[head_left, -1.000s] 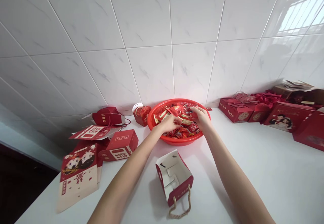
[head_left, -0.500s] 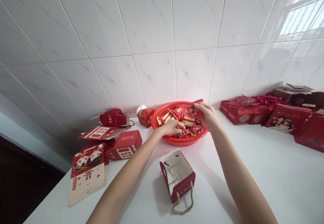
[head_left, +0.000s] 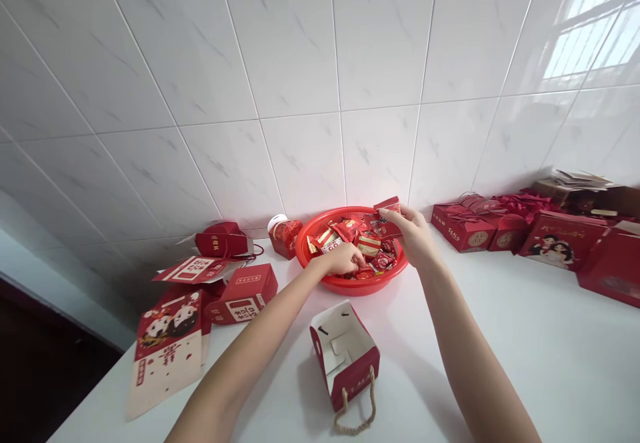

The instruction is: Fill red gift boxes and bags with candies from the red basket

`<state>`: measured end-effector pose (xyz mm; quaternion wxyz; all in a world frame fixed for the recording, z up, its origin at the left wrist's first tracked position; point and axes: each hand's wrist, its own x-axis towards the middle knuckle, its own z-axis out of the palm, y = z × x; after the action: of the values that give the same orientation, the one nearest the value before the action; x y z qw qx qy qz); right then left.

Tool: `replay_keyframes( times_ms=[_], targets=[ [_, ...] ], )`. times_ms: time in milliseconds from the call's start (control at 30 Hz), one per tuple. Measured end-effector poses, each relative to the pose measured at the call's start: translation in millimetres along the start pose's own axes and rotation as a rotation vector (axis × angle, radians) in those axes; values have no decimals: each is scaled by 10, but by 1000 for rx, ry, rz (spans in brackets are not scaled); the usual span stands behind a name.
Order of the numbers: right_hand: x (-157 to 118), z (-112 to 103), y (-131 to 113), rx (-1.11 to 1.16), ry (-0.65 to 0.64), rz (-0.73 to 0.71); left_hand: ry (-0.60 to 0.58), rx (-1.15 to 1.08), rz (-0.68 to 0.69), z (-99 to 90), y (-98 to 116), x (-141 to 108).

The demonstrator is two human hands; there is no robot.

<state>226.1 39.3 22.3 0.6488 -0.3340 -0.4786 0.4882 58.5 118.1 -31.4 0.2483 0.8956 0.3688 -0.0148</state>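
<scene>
A red plastic basket [head_left: 351,287] stands against the wall, filled with wrapped sweets [head_left: 369,245] in red and gold. Inside it, my left hand [head_left: 344,258] reaches down among the sweets with its fingers curled together; whatever is at the fingertips is hidden. At the basket's right rim, my right hand [head_left: 416,233] pinches a small red packet [head_left: 388,204] between thumb and fingers. In front of the basket sits an open red gift box [head_left: 346,346], white inside, with a rope handle [head_left: 356,423] hanging toward me. Neither hand touches the box.
On the left lie red boxes [head_left: 246,291] and a flat printed carton [head_left: 167,349]. A small red container with a white top [head_left: 285,235] is beside the basket. Several more red boxes [head_left: 467,226] line the wall at right. White tiles [head_left: 305,163] rise behind the white table [head_left: 500,336].
My left hand has shifted slightly within the basket, its fingers deeper among the sweets. My right hand still holds the red packet. The whole view has shifted a little.
</scene>
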Motion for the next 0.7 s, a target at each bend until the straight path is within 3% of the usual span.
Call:
replay_keyframes(
  times_ms=[167, 233, 333, 500, 700],
  targets=[
    [-7, -26, -45, -54, -47, -14, 281, -412, 53, -93, -37, -394],
    [-43, -14, -86, -113, -106, -12, 336, -576, 109, -139, -4, -612],
    [-156, 46, -193, -225, -227, -7, 302, -658, 115, -227, 109, -990],
    [-413, 213, -414, -394, -446, -33, 83, -523, 80, -341, 377, -1537],
    [-591, 361, -433, -653, -751, -67, 67, -210, 16, -208, 528, -1724]
  ],
)
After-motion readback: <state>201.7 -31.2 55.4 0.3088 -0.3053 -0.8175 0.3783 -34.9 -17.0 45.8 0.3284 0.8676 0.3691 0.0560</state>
